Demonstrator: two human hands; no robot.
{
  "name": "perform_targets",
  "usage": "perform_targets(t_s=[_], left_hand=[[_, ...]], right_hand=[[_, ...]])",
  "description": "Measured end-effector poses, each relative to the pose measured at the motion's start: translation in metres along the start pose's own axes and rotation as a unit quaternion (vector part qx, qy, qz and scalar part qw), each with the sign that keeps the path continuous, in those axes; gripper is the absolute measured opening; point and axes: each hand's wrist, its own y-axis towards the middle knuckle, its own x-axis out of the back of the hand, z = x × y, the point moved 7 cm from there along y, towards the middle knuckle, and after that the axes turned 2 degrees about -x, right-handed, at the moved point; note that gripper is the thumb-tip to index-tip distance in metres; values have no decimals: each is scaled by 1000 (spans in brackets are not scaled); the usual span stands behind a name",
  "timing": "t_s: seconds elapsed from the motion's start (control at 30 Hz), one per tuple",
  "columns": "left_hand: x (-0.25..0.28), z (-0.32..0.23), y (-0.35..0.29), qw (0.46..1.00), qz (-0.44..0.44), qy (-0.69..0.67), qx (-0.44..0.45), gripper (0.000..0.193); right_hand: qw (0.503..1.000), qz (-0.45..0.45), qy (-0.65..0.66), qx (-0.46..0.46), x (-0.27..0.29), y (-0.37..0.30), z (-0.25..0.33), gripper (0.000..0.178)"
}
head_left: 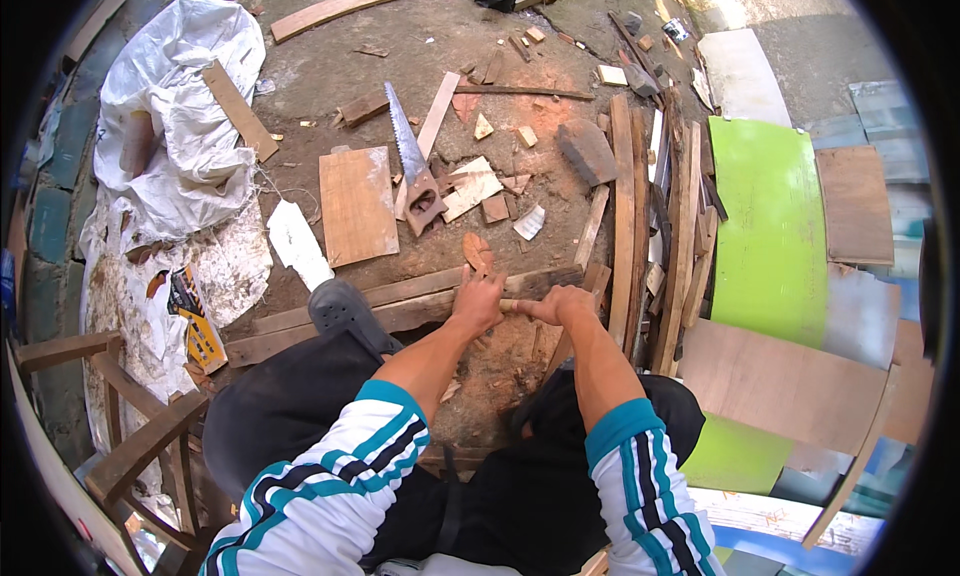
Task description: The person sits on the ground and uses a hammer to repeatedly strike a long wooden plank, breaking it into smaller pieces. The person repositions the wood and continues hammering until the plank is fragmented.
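My left hand (479,298) is closed at the old wooden beam (420,311) lying across in front of me. Just beyond its fingers shows a rounded orange-brown piece (477,248); whether the hand grips that piece or the beam I cannot tell. To its right, my right hand (564,306) is closed on a short, light-coloured stick (515,306), which reaches across to the left hand. A dark clog (345,311) on my foot presses against the beam. Farther off, a handsaw (412,166) with a brown wooden handle lies on the ground, blade pointing away.
A square wooden board (358,206) and offcuts (472,188) lie beyond the beam. Long planks (623,216) are stacked at the right, beside a green sheet (765,226). White sacking (175,86) and a wooden frame (145,446) are at the left.
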Motion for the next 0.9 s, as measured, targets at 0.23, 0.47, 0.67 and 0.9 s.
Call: perform_targets(t_s=[0.23, 0.47, 0.67, 0.9], left_hand=[[8, 21, -25, 988, -98, -40, -114, 80], [2, 25, -25, 978, -123, -33, -164, 79], [8, 27, -31, 979, -116, -10, -168, 89], [4, 26, -33, 979, -110, 4, -173, 94]], right_hand=[[999, -39, 32, -15, 2, -44, 36, 88], [997, -72, 38, -6, 2, -47, 37, 81], [997, -46, 68, 2, -5, -45, 42, 79], [993, -79, 89, 24, -22, -41, 53, 64]])
